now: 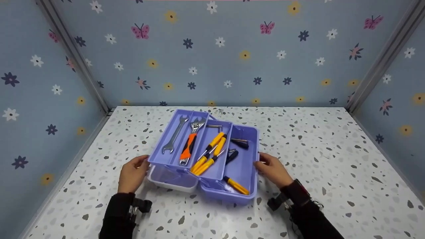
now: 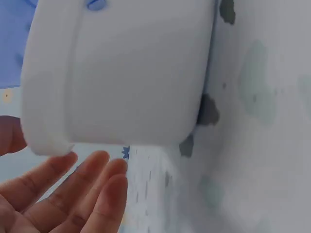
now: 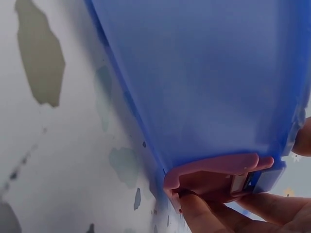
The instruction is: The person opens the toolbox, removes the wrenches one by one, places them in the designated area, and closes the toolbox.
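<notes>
A purple toolbox (image 1: 244,162) stands opened out, its stepped trays tilted slightly. The leftmost tray (image 1: 174,132) carries a double open-ended wrench (image 1: 175,135) and an orange-handled adjustable wrench (image 1: 188,147). Several yellow-handled screwdrivers (image 1: 219,144) lie in the middle tray. My left hand (image 1: 132,174) is at the left end, thumb and fingertips about the rim of the white lid (image 2: 131,77); its other fingers extend loosely. At the opposite end, my right hand (image 1: 274,169) grips the toolbox by its side, thumb at the upper edge and fingers at the pink latch (image 3: 214,167).
In the deep compartment lie black-handled tools (image 1: 232,156) and a yellow-handled one (image 1: 237,186). Hex keys (image 1: 214,126) sit at the middle tray's back. The speckled table (image 1: 332,172) meets flower-patterned walls (image 1: 225,66) behind and at both sides.
</notes>
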Motion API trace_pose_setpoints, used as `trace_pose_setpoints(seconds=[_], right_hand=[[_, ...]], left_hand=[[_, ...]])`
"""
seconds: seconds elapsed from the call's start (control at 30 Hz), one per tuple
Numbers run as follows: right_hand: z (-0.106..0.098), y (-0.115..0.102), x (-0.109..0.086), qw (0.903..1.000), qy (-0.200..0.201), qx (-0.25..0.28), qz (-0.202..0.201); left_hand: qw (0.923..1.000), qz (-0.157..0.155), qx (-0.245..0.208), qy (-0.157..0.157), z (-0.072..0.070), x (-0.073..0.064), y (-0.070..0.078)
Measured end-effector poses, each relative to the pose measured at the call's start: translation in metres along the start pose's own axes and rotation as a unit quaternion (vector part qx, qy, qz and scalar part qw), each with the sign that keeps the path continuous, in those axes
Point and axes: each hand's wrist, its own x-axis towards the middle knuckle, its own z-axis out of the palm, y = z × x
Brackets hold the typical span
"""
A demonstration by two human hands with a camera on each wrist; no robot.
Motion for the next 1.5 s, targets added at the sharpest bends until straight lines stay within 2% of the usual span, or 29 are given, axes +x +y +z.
trace_pose_setpoints(seconds=[0.2,0.4,0.63,0.8,0.97,1.2,1.33,1.5], right_hand=[[0.001,0.0,-0.001,0.9999,0.007,-0.007,-0.003],[0.0,0.0,-0.002,0.9997,0.013,-0.019,-0.003],[0.001,0.002,0.0,0.9998,0.015,-0.004,-0.015],[0.0,-0.001,0.0,0.9999,0.012,-0.001,-0.008],[-0.001,-0.003,-0.001,1.0,0.004,0.002,0.001],[-0.001,0.0,0.001,0.9999,0.004,-0.007,0.012],[-0.001,0.0,0.001,0.9999,0.006,-0.007,0.01],[0.0,-0.001,-0.002,0.9999,0.011,-0.001,0.002]], left_hand=[[0.9982,0.046,0.036,0.015,-0.024,-0.005,0.028],[0.9924,0.085,0.088,-0.013,-0.036,-0.006,0.068],[0.9749,0.145,0.16,-0.053,-0.03,0.001,0.116],[0.9602,0.159,0.204,-0.106,-0.018,0.013,0.14],[0.9454,0.149,0.247,-0.151,-0.005,0.025,0.152],[0.9115,0.132,0.349,-0.173,0.015,0.041,0.158],[0.9017,0.108,0.376,-0.185,0.021,0.044,0.159],[0.8931,0.106,0.385,-0.207,0.025,0.046,0.161]])
